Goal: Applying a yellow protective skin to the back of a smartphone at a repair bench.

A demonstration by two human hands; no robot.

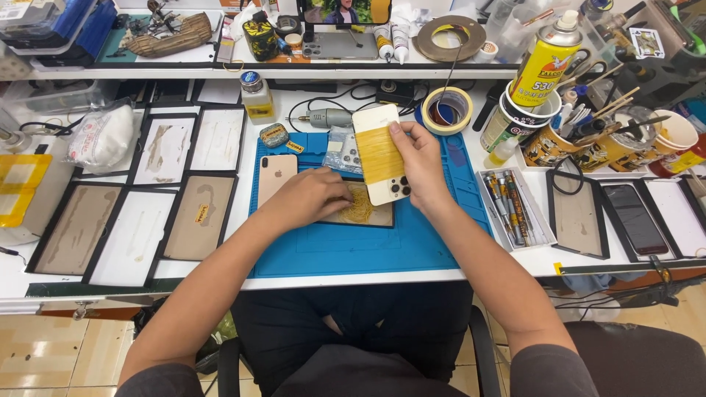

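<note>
A white phone back (380, 154), partly covered in yellow strands, is held upright above the blue work mat (412, 246) by the right hand (421, 167). The hand is closed around the phone's right edge, with the thumb pressed to the upper part of the back and the fingers wrapped behind it, out of sight; the camera cluster sits at the lower end, just beside the heel of the hand. The right forearm is raised from the lower right of the view and angled up and to the left, with the wrist bent slightly inwards. The left hand (305, 197) is laid palm down on the mat, its fingers curled and pointing right, with the fingertips resting on a framed glass panel (364, 211) that bears a tangle of yellow residue; whether anything is pinched between those fingertips cannot be told. The left forearm is stretched diagonally from the lower left across the table edge. A rose-gold phone (276, 176) lies back up on the mat, just to the left of the left hand and partly overlapped by it. A roll of tape (446, 110) is seen beyond the held phone, near the mat's far edge, and a tray of screwdrivers (512, 209) lies to the right of the mat. Several dark-framed panels (132, 220) are spread over the table on the left.
</note>
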